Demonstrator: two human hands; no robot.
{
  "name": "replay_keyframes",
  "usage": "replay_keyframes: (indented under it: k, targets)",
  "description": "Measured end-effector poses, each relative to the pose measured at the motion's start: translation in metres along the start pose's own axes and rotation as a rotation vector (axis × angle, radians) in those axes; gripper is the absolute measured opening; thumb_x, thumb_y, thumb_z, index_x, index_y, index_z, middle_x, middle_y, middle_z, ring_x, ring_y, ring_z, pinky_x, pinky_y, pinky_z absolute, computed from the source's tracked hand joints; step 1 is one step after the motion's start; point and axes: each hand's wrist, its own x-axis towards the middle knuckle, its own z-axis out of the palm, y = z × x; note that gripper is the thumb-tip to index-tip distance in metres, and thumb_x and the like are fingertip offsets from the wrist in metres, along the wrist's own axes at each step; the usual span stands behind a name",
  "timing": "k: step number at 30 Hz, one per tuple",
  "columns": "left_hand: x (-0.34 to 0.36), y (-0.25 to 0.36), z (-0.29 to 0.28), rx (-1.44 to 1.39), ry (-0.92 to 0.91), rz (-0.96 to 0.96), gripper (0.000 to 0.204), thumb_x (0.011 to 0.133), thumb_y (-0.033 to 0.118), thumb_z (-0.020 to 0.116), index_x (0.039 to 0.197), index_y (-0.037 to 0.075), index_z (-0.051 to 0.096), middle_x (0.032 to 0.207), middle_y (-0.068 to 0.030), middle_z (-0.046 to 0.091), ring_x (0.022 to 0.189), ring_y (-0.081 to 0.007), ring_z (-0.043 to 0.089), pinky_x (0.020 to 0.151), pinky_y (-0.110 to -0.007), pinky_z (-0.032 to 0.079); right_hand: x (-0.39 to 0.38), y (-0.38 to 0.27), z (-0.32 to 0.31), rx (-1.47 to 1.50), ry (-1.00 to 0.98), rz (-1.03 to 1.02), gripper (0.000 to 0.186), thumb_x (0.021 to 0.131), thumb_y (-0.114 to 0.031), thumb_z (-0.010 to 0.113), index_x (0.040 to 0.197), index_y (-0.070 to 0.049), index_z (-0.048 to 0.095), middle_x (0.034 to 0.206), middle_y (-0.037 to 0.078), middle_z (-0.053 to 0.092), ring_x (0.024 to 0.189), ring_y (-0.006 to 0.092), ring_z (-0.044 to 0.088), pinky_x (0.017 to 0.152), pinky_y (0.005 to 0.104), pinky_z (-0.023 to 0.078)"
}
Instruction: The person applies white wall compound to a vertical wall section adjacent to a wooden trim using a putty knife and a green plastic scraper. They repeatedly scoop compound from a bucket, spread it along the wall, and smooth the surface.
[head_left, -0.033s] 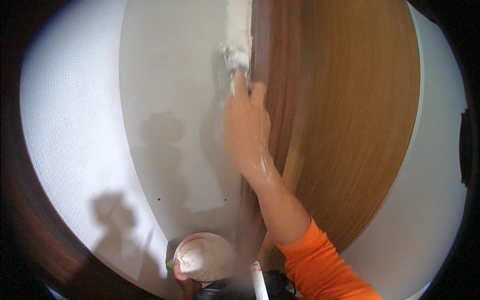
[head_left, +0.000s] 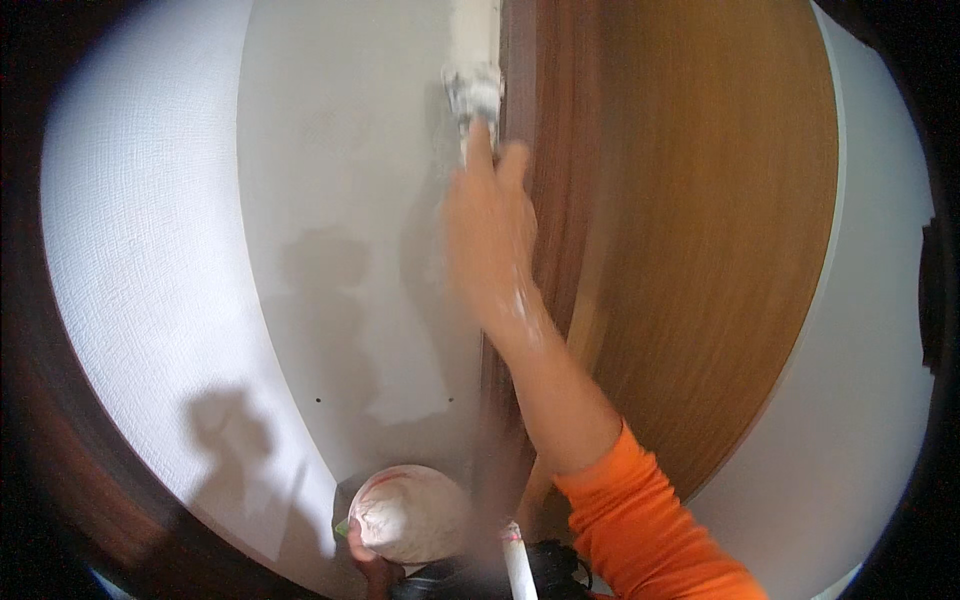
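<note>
My right hand [head_left: 492, 225] is raised against the wall, its fingers closed round the handle of a putty knife [head_left: 474, 95]. White paste covers the blade, which lies against the wall beside the dark brown wooden trim. Above the blade runs a cream-white strip of paste [head_left: 474, 30] along that trim. White smears mark my right wrist. Low down, my left hand [head_left: 372, 565] grips a round bowl [head_left: 440, 472], with the thumb over its rim. Pale pinkish-white paste [head_left: 405, 520] coats the bowl's inside, heaped toward the thumb. The rest of my left fingers are hidden beneath it.
Smooth grey wall board [head_left: 345, 150] borders white textured wallpaper [head_left: 140, 220] on the left. Dark trim [head_left: 550, 150] and a brown wood panel [head_left: 720, 220] stand on the right. A cigarette [head_left: 518, 565] with a reddish tip juts up at the lower edge.
My right hand and the putty knife have moved slightly up along the trim. The left hand and the bowl stay in place.
</note>
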Motion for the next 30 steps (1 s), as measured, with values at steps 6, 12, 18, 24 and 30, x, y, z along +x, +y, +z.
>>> replay_keyframes:
  k: [6,12,18,24,30]
  targets:
    - [0.023,-0.003,-0.015,-0.034,0.038,-0.125,0.067,0.099,0.054,0.044,0.141,0.002,0.05,0.136,-0.0186,0.058,0.121,-0.0356,0.059,0.103,-0.05,0.048,0.088,-0.012,0.022,-0.105,0.097,-0.003,0.055,0.097,-0.001,0.048,0.149,0.011,0.034,0.136,0.036,0.044,0.1,0.0484,0.068,0.084,0.0497,0.06]
    - [0.013,0.002,-0.005,-0.056,0.035,-0.116,0.068,0.099,0.055,0.045,0.141,0.002,0.049,0.136,-0.0189,0.057,0.122,-0.0361,0.059,0.105,-0.05,0.048,0.025,0.0,0.029,-0.122,-0.076,0.109,0.055,0.099,-0.004,0.047,0.15,0.011,0.033,0.133,0.036,0.046,0.096,0.0498,0.069,0.082,0.0521,0.059]
    - [0.01,0.006,0.01,-0.082,0.045,-0.106,0.068,0.099,0.052,0.043,0.144,0.002,0.048,0.136,-0.0195,0.059,0.119,-0.0361,0.061,0.103,-0.05,0.05,-0.043,-0.007,0.011,-0.118,-0.221,0.125,0.054,0.098,-0.003,0.048,0.149,0.008,0.035,0.122,0.034,0.05,0.09,0.0476,0.07,0.079,0.0513,0.06]
    - [0.021,-0.007,-0.01,-0.128,0.109,-0.157,0.064,0.099,0.047,0.043,0.143,0.002,0.049,0.131,-0.02,0.062,0.112,-0.0352,0.065,0.098,-0.05,0.054,0.055,-0.011,-0.002,-0.152,0.076,-0.076,0.046,0.096,-0.012,0.052,0.141,-0.002,0.049,0.115,0.028,0.056,0.097,0.048,0.066,0.085,0.0553,0.055]
    - [0.031,-0.024,-0.04,-0.15,-0.03,-0.072,0.067,0.092,0.047,0.051,0.141,0.001,0.052,0.128,-0.0204,0.065,0.109,-0.0333,0.067,0.096,-0.05,0.057,0.142,-0.03,-0.015,-0.282,0.107,-0.154,0.036,0.096,-0.017,0.055,0.125,0.002,0.063,0.122,0.03,0.06,0.11,0.0487,0.064,0.095,0.0553,0.053]
